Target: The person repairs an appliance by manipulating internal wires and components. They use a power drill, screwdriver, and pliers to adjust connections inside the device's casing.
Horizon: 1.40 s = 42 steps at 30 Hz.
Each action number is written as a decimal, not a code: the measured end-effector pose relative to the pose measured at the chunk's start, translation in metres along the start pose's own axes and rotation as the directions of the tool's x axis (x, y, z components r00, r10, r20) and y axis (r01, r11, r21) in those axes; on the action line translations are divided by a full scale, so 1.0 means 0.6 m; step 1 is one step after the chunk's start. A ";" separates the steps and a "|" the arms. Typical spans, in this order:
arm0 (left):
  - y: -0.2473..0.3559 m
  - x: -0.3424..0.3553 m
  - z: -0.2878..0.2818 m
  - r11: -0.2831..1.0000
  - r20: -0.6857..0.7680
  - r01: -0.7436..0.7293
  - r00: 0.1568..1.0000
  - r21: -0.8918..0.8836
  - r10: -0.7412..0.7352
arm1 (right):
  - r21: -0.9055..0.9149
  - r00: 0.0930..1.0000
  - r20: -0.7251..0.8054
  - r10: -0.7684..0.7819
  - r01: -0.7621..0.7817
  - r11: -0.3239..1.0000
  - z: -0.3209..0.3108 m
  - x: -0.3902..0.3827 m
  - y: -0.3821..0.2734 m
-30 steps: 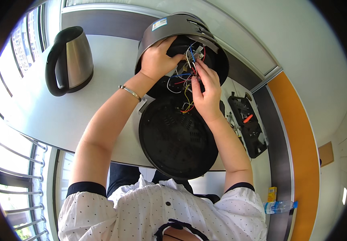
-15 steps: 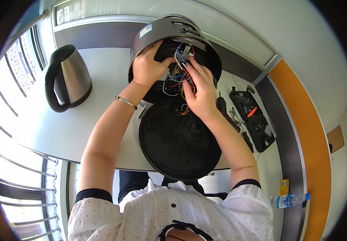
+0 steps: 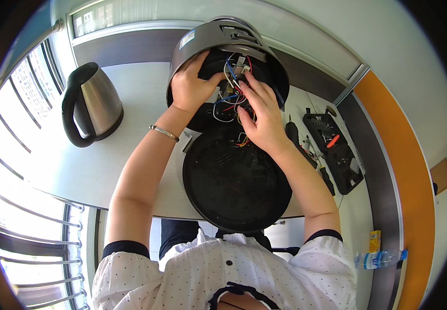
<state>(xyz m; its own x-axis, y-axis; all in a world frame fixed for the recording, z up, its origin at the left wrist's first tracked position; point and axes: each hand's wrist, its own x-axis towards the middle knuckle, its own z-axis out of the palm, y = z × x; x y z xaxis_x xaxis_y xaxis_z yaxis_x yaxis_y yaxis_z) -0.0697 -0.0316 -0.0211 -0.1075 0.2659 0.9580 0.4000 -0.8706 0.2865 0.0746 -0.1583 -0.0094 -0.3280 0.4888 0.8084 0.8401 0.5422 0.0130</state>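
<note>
A brown round cooker housing (image 3: 203,45), like a rice cooker, lies tipped on its side with its open underside toward me. Coloured wires (image 3: 227,98) spill out of it, running toward a round black base cover (image 3: 236,181) at the table's near edge. My left hand (image 3: 191,88) rests just inside the housing's left wall, its thumb spread toward the wires; some of its fingertips are hidden. My right hand (image 3: 262,116) reaches among the wires with fingers stretched, fingertips near a small white part, thumb apart. No firm hold shows in either hand.
A steel kettle (image 3: 99,103) with a black handle stands on the white table (image 3: 130,98) at left. To the right lie a screwdriver (image 3: 293,134), other hand tools and a black tool case (image 3: 337,150). A plastic bottle (image 3: 381,259) and a yellow box (image 3: 375,241) are at lower right.
The whole scene sits slightly farther right in the picture. Both hands keep nearly the same places at the cooker housing and wires.
</note>
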 end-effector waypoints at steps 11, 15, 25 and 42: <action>-0.001 -0.002 0.000 1.000 0.013 0.006 1.000 0.007 -0.006 | 0.057 1.000 -0.023 0.011 -0.010 0.998 -0.003 -0.011 0.012; -0.004 -0.001 0.001 0.999 -0.001 -0.031 1.000 0.015 0.031 | 0.068 0.999 -0.037 0.001 0.002 0.998 0.000 -0.008 0.016; 0.000 0.002 0.002 0.999 0.004 -0.048 0.999 0.025 0.047 | -0.004 0.931 -0.363 0.038 -0.042 0.999 0.021 0.021 0.043; 0.000 0.001 0.002 0.997 0.024 -0.062 0.998 0.039 0.061 | 0.014 0.957 -0.258 -0.130 0.138 0.990 0.023 0.049 0.095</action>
<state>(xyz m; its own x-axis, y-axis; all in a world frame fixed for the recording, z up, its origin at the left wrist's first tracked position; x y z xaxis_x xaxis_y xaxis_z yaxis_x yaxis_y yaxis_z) -0.0686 -0.0305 -0.0205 -0.0611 0.2216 0.9732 0.4415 -0.8685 0.2255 0.1067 -0.1037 0.0071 -0.3116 0.2210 0.9241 0.7806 0.6141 0.1163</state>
